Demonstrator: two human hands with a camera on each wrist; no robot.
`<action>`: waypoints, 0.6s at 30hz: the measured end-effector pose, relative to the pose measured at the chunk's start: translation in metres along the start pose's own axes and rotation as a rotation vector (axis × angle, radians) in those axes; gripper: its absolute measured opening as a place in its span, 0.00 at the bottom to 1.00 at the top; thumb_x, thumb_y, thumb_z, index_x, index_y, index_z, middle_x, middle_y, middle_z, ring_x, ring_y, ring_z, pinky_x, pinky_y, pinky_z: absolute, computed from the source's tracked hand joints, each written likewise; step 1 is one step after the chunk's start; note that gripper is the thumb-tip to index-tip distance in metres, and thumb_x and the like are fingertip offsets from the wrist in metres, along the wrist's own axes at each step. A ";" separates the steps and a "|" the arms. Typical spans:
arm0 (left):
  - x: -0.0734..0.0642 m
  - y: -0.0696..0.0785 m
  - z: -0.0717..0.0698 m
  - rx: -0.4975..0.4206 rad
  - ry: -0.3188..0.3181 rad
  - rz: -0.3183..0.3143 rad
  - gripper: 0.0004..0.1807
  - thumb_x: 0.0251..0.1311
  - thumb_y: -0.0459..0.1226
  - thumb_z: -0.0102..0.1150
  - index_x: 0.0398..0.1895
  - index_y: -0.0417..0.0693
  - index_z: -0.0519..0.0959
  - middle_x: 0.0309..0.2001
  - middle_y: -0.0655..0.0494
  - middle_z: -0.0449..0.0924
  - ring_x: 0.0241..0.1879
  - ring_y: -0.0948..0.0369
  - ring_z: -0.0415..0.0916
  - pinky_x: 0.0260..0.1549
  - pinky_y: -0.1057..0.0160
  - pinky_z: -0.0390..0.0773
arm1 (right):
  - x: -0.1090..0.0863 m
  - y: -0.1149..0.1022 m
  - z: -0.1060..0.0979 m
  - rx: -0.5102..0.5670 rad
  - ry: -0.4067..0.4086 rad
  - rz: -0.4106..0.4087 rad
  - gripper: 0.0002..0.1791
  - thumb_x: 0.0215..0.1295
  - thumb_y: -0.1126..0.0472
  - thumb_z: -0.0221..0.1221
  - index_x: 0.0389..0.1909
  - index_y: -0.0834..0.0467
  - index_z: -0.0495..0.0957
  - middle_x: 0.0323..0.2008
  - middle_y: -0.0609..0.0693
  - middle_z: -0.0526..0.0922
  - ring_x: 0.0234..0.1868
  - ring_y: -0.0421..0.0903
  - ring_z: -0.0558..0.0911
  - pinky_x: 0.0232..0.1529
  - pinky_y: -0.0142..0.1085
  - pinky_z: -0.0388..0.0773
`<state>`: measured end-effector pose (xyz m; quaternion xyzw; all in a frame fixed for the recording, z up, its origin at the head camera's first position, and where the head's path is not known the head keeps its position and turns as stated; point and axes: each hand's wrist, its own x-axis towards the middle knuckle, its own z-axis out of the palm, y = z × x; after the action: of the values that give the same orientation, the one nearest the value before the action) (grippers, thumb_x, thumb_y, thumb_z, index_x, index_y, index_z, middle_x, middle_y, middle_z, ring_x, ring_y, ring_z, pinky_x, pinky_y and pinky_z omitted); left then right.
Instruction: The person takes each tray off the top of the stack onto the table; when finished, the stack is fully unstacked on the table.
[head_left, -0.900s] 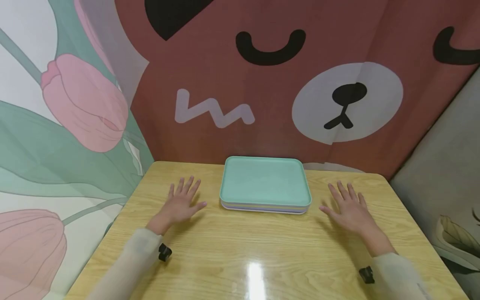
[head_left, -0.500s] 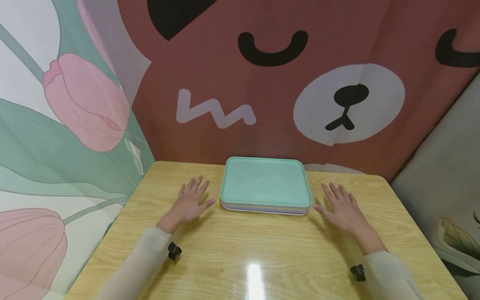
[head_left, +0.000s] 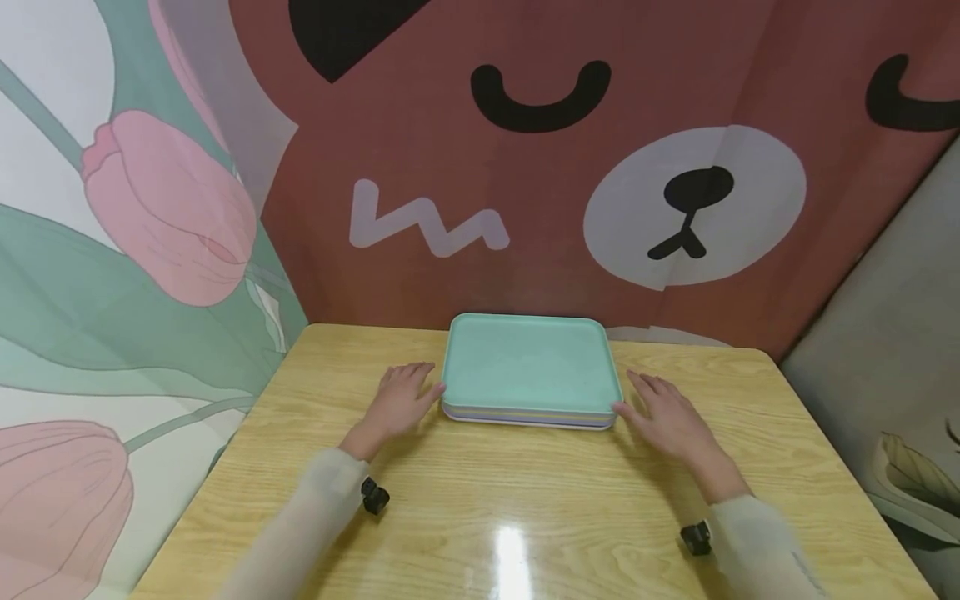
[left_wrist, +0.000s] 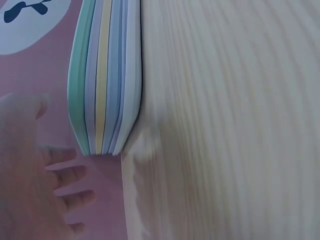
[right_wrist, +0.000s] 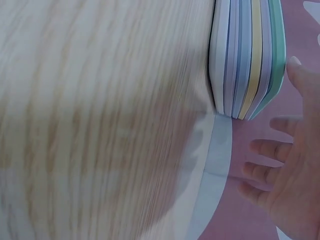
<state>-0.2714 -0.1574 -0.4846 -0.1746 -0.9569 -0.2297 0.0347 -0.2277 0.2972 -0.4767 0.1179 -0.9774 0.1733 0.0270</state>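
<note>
A stack of several rectangular trays (head_left: 531, 362) lies flat at the back of the table, with a mint green tray on top. Lilac, yellow, blue and white edges (left_wrist: 105, 85) show beneath it in the left wrist view. My left hand (head_left: 399, 404) is beside the stack's left end, its fingers loosely extended and its thumb tip right at the front left corner. On the other side, my right hand (head_left: 671, 423) has its thumb tip close to the front right corner of the top tray. Its other fingers (right_wrist: 270, 148) spread, slightly bent, past the tray end. Neither hand grips anything.
The wooden table (head_left: 450, 508) reaches back to a wall hanging (head_left: 540, 275) printed with a brown bear. To the left hangs a tulip-patterned cloth (head_left: 168, 208). A small black camera (head_left: 375, 497) sits on the left wrist, another camera (head_left: 696, 538) on the right.
Both hands have moved inward from the table's sides to the two ends of the tray stack. Their spread fingers have drawn closer together. The stack stays in place.
</note>
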 end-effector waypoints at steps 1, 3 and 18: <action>0.001 0.002 0.002 -0.007 0.004 -0.005 0.34 0.76 0.56 0.43 0.72 0.41 0.68 0.69 0.40 0.70 0.70 0.41 0.62 0.72 0.35 0.51 | 0.001 -0.001 0.001 0.003 0.002 0.000 0.46 0.75 0.32 0.46 0.79 0.61 0.54 0.73 0.69 0.61 0.71 0.72 0.59 0.67 0.69 0.57; 0.003 0.007 0.003 -0.024 0.005 -0.023 0.34 0.76 0.56 0.43 0.71 0.39 0.69 0.68 0.40 0.71 0.69 0.42 0.64 0.71 0.37 0.53 | 0.002 -0.003 0.003 0.011 0.002 0.006 0.46 0.75 0.32 0.45 0.79 0.61 0.55 0.72 0.69 0.62 0.71 0.71 0.60 0.67 0.69 0.58; 0.019 0.023 0.014 -0.271 -0.015 -0.185 0.33 0.75 0.50 0.50 0.73 0.36 0.65 0.62 0.41 0.74 0.58 0.48 0.75 0.56 0.46 0.76 | 0.019 -0.013 0.012 0.125 0.011 0.093 0.46 0.75 0.31 0.41 0.75 0.65 0.60 0.68 0.72 0.65 0.69 0.71 0.64 0.63 0.69 0.64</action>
<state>-0.2814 -0.1261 -0.4844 -0.0907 -0.9293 -0.3576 -0.0176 -0.2434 0.2769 -0.4818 0.0728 -0.9689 0.2357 0.0169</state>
